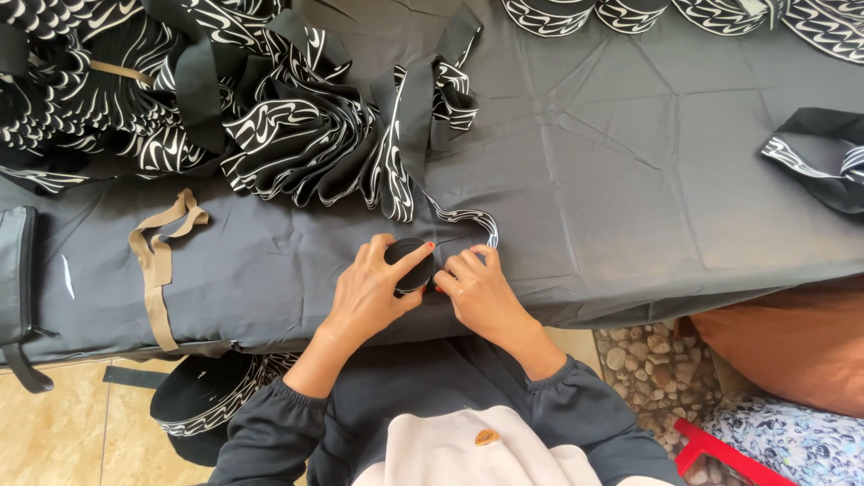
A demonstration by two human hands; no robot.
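My left hand (371,292) grips a small tight roll of black elastic band (410,264) on the dark cloth-covered table (630,180), thumb over its top. My right hand (481,290) pinches the band just right of the roll. The loose black-and-white patterned strip (468,219) runs up from the roll to a big loose heap of the same band (297,126) at the upper left.
A tan elastic strap (158,261) lies on the table at left, a black bag strap (18,297) at the far left edge. Finished rolls (549,13) sit at the top, another band piece (823,153) at right. A roll (202,405) lies below the table; pebbles and a red object at lower right.
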